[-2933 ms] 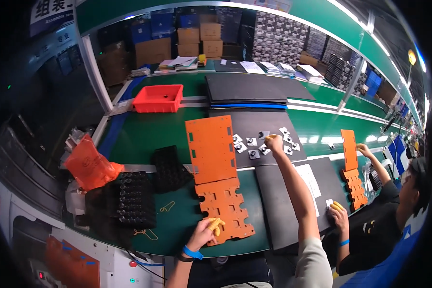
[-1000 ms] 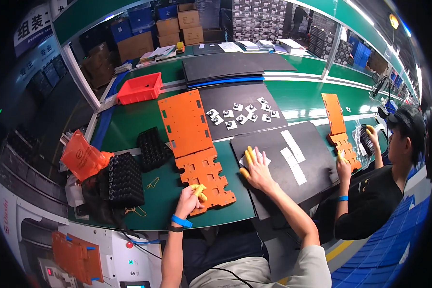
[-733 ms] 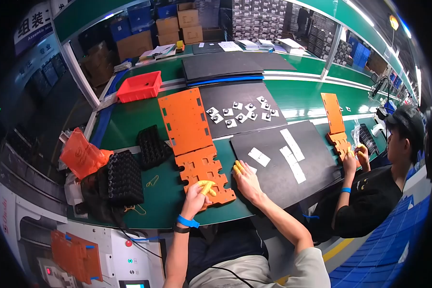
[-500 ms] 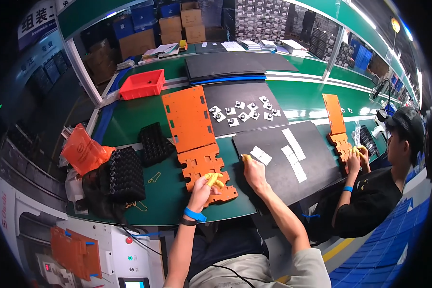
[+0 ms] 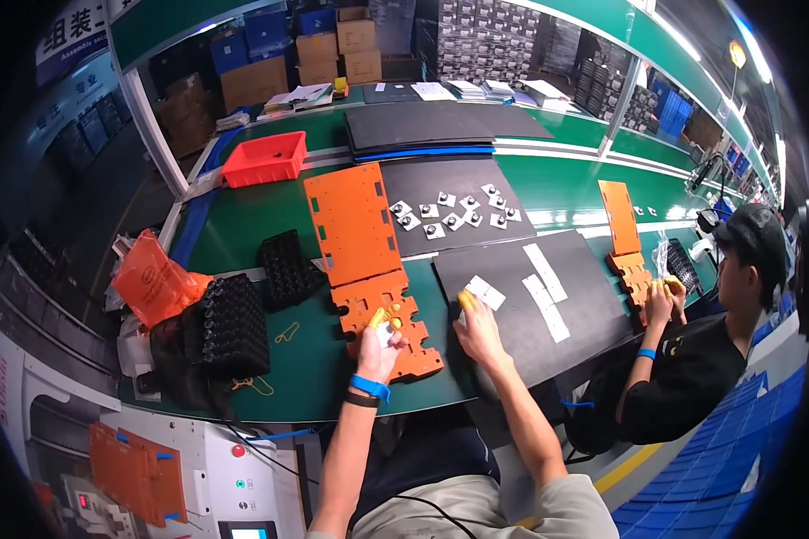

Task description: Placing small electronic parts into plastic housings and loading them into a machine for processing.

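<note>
Pinching small white piece (image 5: 384,335) in left hand (image 5: 378,354); can't tell right hand's (image 5: 480,333) grip; with black-centred white square cards (image 5: 452,221) laid out, flat white rectangles (image 5: 546,272) apparently left.

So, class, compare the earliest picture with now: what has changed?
The right hand has come back toward the person, from the black-knobbed cards to the flat white cards on the nearer dark mat. A white piece now shows at the left hand. The orange board and red bin stayed put.
</note>
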{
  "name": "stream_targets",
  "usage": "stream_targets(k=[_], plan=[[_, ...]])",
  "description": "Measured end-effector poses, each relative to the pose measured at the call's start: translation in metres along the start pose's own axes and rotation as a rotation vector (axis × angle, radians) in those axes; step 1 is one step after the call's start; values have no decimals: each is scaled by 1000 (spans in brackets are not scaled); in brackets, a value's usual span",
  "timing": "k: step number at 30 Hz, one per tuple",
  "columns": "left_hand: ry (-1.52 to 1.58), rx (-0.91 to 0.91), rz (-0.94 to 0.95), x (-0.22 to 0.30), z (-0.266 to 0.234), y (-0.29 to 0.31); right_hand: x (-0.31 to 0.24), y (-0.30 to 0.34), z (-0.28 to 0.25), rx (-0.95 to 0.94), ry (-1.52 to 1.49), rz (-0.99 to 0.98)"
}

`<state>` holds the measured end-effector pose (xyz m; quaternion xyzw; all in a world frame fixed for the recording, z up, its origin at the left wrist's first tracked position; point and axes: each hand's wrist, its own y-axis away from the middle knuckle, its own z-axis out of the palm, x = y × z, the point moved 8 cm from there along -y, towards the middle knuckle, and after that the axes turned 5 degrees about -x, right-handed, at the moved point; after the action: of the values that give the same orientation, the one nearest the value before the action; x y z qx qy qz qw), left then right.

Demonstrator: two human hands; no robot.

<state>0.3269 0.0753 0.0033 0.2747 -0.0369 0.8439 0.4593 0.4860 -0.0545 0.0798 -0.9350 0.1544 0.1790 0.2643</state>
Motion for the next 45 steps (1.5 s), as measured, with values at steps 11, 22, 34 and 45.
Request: stream_targets(k=[11,22,34,45], plan=[[2,-67,-142,-22,39,-5,-42,-4,-21,183,-104,-21],[105,-67,-186,-27,40,-6,51,-34,30,-36,211,244],[-83,-110,-220,-26,46,-1,11,-22,-8,110,58,152],[-27,-105,-158,-38,41,-8,-16,-28,-41,175,-39,170]])
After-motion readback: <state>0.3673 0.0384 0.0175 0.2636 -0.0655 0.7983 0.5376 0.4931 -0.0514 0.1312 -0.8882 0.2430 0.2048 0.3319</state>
